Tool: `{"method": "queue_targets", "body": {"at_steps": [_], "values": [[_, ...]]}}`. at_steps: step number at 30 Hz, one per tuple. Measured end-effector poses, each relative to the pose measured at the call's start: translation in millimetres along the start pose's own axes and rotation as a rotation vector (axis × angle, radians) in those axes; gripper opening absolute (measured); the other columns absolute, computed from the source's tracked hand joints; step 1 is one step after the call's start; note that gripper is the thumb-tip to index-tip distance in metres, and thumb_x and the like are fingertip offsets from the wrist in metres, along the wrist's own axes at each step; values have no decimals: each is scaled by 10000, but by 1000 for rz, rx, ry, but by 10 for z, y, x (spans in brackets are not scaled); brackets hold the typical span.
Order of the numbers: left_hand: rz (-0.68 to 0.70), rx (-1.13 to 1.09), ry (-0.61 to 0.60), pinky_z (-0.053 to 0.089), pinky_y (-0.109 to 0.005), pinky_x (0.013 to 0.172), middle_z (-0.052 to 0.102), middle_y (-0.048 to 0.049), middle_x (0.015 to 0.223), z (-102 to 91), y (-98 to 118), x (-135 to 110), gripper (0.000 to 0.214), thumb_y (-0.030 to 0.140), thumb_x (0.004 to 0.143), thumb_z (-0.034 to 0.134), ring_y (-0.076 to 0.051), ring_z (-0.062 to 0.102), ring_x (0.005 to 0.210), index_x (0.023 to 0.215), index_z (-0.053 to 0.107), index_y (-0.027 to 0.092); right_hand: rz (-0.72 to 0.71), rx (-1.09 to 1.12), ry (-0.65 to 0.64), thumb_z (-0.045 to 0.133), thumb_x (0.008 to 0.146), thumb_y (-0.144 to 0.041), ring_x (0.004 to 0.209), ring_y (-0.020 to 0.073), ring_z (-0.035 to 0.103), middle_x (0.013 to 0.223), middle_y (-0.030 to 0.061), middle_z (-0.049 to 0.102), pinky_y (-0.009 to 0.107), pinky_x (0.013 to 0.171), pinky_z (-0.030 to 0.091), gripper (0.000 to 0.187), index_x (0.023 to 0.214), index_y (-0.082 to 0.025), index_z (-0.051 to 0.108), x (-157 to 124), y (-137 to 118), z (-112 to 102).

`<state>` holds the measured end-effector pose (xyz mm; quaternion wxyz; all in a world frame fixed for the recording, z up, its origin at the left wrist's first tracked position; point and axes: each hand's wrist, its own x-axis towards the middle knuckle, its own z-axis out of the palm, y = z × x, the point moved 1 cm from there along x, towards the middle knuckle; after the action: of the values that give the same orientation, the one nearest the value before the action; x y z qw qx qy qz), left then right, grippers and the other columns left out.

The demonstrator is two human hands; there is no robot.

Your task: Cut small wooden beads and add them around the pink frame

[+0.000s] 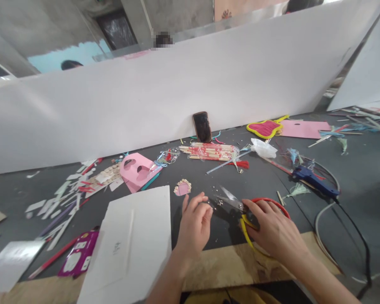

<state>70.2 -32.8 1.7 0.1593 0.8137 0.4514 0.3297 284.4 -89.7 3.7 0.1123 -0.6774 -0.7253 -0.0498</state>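
My right hand (268, 223) is closed around a pair of scissors (232, 202) with one red and one yellow handle. The blades are parted and point up and left over the dark table. My left hand (195, 219) is held left of the blades, thumb and index finger curled together and the other fingers bent loosely. Whatever those fingertips may hold is too small to make out. Tiny pale bits (219, 202) are scattered between the hand and the blades. Just beyond my left fingers lies a small pink card piece (183, 188) edged with pale beads.
A white foam board (126, 245) lies at left. A phone (202, 126) leans on the white partition (152, 101). Around them are a pink cut-out (136, 169), bagged sticks (210, 151), a blue glue gun (314, 180) with its cable, and scattered strips (63, 194).
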Motion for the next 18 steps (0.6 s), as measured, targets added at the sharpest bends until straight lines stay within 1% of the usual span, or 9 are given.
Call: {"method": "queue_targets", "body": {"at_steps": [2,4,6,9,10,13,18], "values": [[-93,-59,66,403,-478,988,616,-92,1033,-44,-76,-30,169,202,904,451,-214,570,1083,833,604,207,31,111,17,593,793,-371,933,258,602,1028,77,631,348,692,516,465,1226,-227,499,-2,69,-7],[-195,-147,103,473,-404,890,610,-88,1011,-80,-119,-68,174,265,892,489,-210,583,1019,811,632,209,56,256,34,562,823,-433,918,232,616,1046,80,630,328,705,525,479,1245,-223,471,-1,109,-27],[-276,-238,113,493,-367,840,607,-81,996,-104,-121,-97,189,312,872,524,-205,594,971,779,647,203,83,399,41,522,853,-463,858,199,635,1030,79,644,296,700,532,474,1251,-214,459,-1,109,-51],[-342,-317,116,490,-368,845,613,-74,969,-126,-68,-104,225,361,835,571,-208,608,932,710,647,189,91,556,40,475,889,-441,762,166,660,996,77,677,251,663,544,445,1264,-202,453,-5,49,-65],[-350,-333,118,488,-372,849,618,-72,957,-130,-45,-98,241,377,826,581,-209,613,919,692,645,187,73,592,46,468,896,-425,770,162,669,1012,80,682,240,666,547,433,1268,-204,450,-5,25,-58],[-340,-385,126,493,-359,834,631,-70,940,-113,2,-73,268,409,828,573,-208,624,892,698,650,189,8,644,82,496,891,-388,876,170,682,1110,93,671,215,708,552,408,1262,-222,456,9,-24,11],[-238,-461,194,499,-308,764,628,-68,880,42,-37,-66,337,471,851,519,-199,623,835,700,641,195,-89,705,140,566,855,-325,966,187,668,1125,69,675,212,783,548,398,1239,-270,481,63,-22,221]]}}
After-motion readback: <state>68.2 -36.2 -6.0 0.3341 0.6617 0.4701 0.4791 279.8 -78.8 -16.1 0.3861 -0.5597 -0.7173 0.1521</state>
